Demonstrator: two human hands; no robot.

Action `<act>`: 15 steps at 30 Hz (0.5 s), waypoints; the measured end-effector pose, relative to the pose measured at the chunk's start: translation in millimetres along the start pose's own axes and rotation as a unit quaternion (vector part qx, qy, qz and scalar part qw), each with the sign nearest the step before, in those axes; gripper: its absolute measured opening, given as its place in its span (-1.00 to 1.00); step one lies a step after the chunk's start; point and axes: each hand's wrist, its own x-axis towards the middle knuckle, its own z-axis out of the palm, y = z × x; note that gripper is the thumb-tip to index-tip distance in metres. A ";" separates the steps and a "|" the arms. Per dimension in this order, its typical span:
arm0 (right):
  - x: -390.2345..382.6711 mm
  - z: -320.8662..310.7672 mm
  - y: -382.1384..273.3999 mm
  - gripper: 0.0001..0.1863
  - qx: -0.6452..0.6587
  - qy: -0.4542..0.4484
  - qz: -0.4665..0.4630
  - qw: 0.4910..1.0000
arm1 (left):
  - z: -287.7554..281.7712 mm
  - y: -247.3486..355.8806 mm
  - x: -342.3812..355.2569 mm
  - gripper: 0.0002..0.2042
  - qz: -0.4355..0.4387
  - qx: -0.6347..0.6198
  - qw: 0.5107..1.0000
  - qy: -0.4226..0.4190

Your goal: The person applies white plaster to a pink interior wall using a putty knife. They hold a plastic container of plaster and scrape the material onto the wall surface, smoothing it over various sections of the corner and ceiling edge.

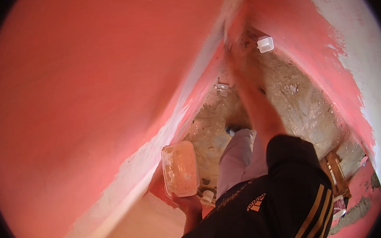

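Note:
My left hand (pixel 186 202) grips a rectangular plastic container (pixel 179 168) coated inside with pinkish paint, at the lower middle. My right hand (pixel 229 48) is stretched up along the inner corner of the wall, smeared by motion; whether it holds anything is unclear. Beside it, the red-pink wall (pixel 84 82) carries an uneven white band (pixel 169 129) running diagonally down to the lower left. The right wall (pixel 322 28) is part pink, part white with ragged edges.
A dirty, paint-spotted floor (pixel 296 101) lies between the walls. On it sit a small white box (pixel 265 44), a small pale object (pixel 221 89) and, at the lower right, a wooden item (pixel 333 170). My shoe (pixel 232 129) stands on the floor. A cream surface (pixel 132 226) borders the bottom left.

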 end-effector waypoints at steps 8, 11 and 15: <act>-297.9 25.1 51.1 -0.63 -0.023 -0.258 0.131 0.957 | 7.3 -3.5 8.7 -0.48 0.156 0.520 0.834 -0.097; -199.2 19.2 29.6 -0.70 -0.019 -0.177 0.147 0.973 | -10.4 22.0 5.4 -0.52 0.211 0.688 0.692 -0.048; -51.3 -1.8 71.4 -0.73 0.091 0.032 0.085 0.992 | -35.4 17.7 32.4 -0.58 0.005 0.244 0.969 -0.026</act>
